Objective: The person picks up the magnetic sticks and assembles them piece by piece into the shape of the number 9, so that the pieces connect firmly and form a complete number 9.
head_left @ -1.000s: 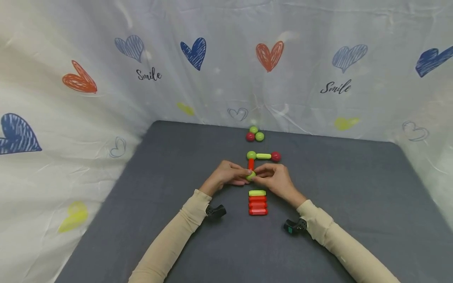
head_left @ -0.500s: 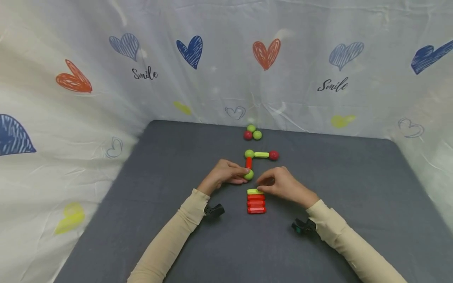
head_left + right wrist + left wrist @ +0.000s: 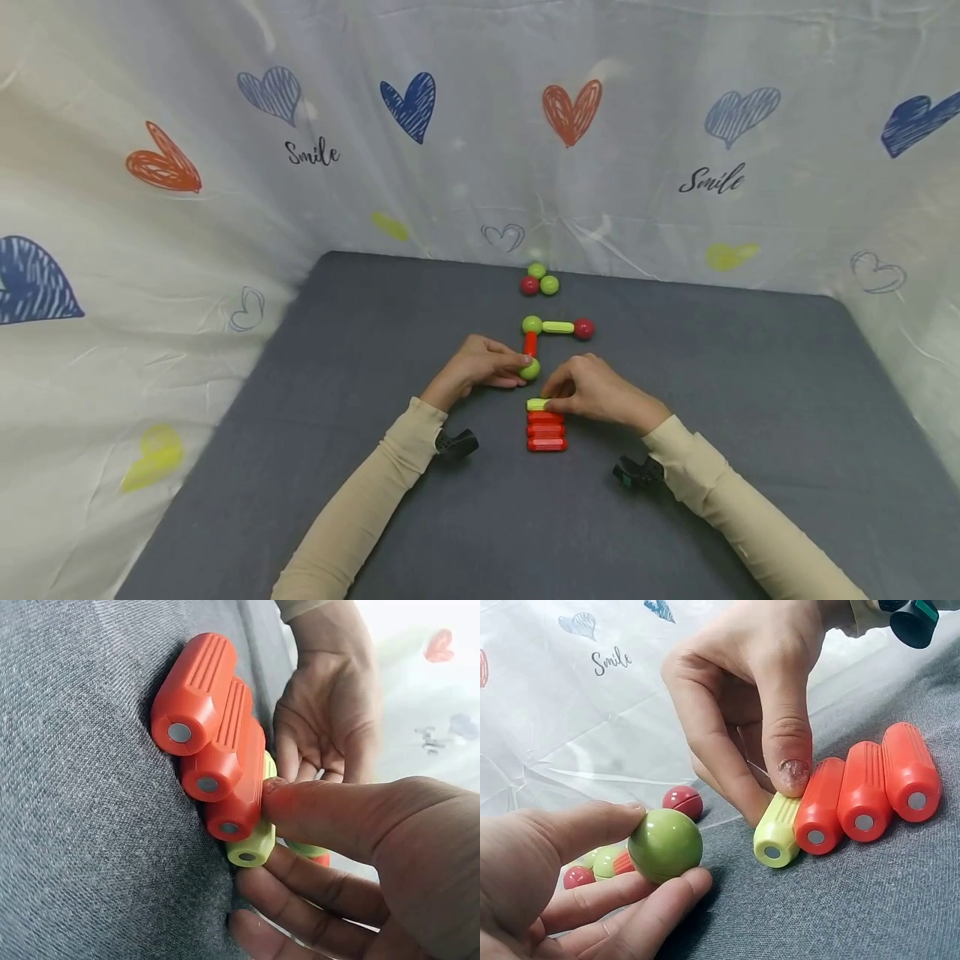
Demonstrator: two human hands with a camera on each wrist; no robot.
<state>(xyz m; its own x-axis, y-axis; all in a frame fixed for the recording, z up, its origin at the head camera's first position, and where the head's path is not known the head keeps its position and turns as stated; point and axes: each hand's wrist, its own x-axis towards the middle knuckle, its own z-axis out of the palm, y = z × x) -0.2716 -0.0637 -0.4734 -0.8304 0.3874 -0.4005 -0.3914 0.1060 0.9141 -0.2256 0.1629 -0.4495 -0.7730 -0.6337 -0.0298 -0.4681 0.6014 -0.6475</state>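
Green ball [image 3: 531, 370], gripped by your left hand [image 3: 478, 364]: beyond it, red rod [image 3: 530, 343], second green ball [image 3: 532, 325], lime rod [image 3: 558, 327] and red ball [image 3: 583, 329] look already joined. Nearer you than it, your right hand [image 3: 597, 391] pinches a yellow rod [image 3: 536, 405] beside three red rods [image 3: 546, 431]; these and three balls [image 3: 529, 286] farthest beyond it look unused.
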